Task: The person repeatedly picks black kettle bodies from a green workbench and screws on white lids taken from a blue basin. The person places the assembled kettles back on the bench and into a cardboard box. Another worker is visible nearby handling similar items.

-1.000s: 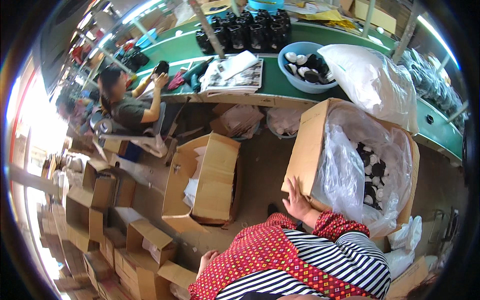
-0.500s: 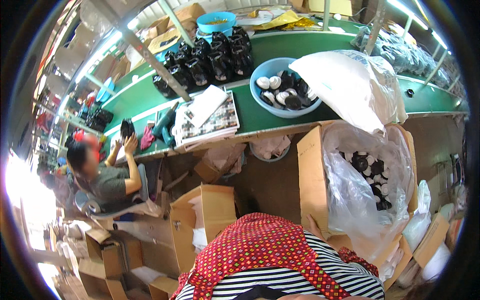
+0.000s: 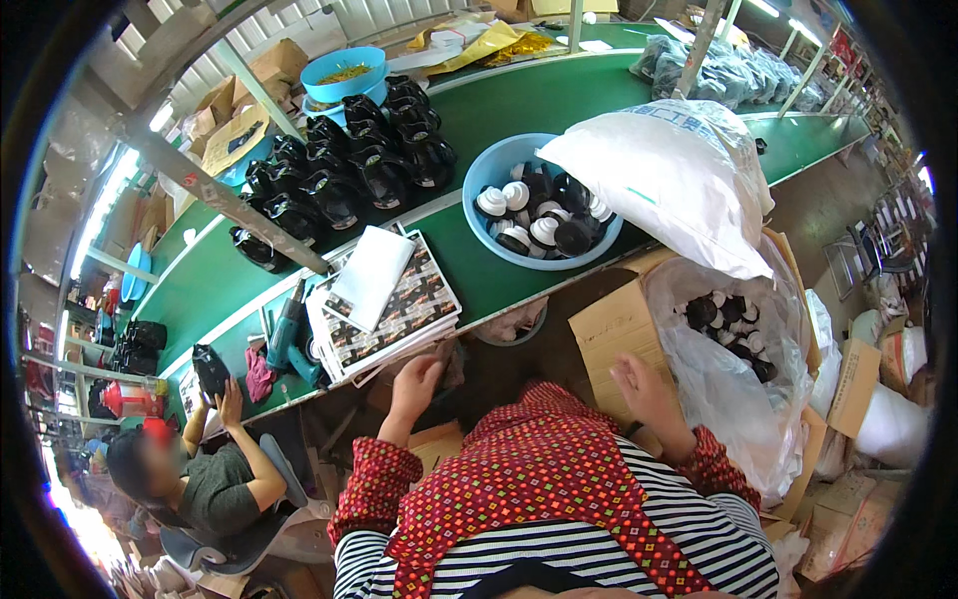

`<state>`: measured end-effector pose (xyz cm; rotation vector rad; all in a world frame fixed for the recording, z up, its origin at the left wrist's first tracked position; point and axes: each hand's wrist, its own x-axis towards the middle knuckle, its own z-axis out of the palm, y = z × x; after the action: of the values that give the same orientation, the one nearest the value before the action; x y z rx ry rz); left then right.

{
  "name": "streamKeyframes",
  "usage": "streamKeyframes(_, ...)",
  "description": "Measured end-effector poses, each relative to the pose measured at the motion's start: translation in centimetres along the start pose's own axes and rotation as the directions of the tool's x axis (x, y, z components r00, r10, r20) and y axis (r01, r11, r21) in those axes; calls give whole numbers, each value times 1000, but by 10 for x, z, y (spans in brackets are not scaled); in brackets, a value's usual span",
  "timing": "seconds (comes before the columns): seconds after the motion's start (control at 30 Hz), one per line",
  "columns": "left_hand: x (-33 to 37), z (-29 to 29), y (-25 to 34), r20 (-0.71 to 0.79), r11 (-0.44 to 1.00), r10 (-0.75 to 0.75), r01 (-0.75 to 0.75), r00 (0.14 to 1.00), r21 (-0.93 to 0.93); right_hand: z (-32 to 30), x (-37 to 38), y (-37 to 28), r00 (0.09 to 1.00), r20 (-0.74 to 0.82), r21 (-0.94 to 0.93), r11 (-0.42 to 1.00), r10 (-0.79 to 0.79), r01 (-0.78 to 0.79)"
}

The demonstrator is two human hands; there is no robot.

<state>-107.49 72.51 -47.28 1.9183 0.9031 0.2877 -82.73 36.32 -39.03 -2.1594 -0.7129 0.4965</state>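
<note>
My left hand (image 3: 412, 387) hovers in front of the bench edge, below a stack of printed sheets (image 3: 439, 290). Its fingers are loosely bent, and nothing shows in them. Over the flap of a large cardboard box (image 3: 619, 334) is my right hand (image 3: 647, 392), fingers apart and holding nothing; whether it touches the flap I cannot tell. A clear plastic liner (image 3: 689, 399) fills that box, with black and white round plastic parts (image 3: 733, 324) inside. Similar parts lie in a blue basin (image 3: 482, 222) on the bench, beside a full white sack (image 3: 654, 180).
Rows of glossy black appliance housings (image 3: 384, 180) stand on the green bench (image 3: 499, 100). A teal heat gun (image 3: 287, 339) and a pink cloth (image 3: 259, 374) lie left of the sheets. A seated co-worker (image 3: 225, 479) holds a black housing. Metal posts (image 3: 225, 200) rise along the bench.
My left hand has come into view. My right hand has lifted from the box's near side to above its flap. The view has turned, shifting the bench leftward.
</note>
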Motion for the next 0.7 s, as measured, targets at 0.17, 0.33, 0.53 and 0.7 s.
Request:
streamKeyframes(0.17, 88, 29, 86, 214, 949, 273, -299, 938, 97, 23, 146, 0, 914, -87, -312, 882, -396, 353)
streamKeyframes(0.33, 175, 42, 128, 264, 817, 424, -492, 866, 301, 47, 266, -21, 959, 52, -598, 760, -280, 254)
streamKeyframes(0.53, 254, 90, 146, 480, 718, 412, -600, 775, 353, 60, 334, -27, 914, 384, -618, 699, -129, 359)
streamKeyframes(0.7, 283, 120, 165, 664, 737, 143, -527, 734, 424, 66, 364, -41, 883, 466, -686, 649, 45, 329)
